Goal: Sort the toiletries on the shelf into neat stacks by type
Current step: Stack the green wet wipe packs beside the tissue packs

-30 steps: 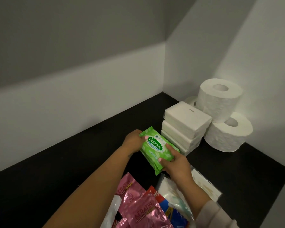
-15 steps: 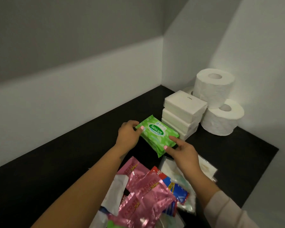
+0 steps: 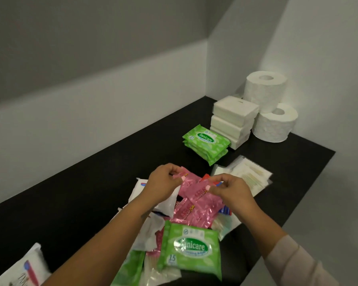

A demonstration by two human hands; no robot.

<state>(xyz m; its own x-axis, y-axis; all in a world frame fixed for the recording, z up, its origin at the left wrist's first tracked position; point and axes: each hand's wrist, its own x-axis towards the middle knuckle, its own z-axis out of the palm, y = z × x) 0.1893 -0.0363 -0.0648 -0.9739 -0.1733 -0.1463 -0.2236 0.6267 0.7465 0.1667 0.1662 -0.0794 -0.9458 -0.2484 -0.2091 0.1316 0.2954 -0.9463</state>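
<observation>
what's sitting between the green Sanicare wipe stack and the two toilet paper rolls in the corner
In the head view, a stack of white square tissue packs stands between the green Sanicare wipe stack and the white toilet paper rolls.

Pink foil sachet (image 3: 196,193) atop the mixed pile; green wipes packs (image 3: 206,143) stacked (two) beside tissue packs (image 3: 233,120).

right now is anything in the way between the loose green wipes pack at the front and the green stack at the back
Yes. Both hands, the left hand and right hand, holding a pink sachet, and the mixed pile lie between the loose green wipes pack and the green stack.
</observation>
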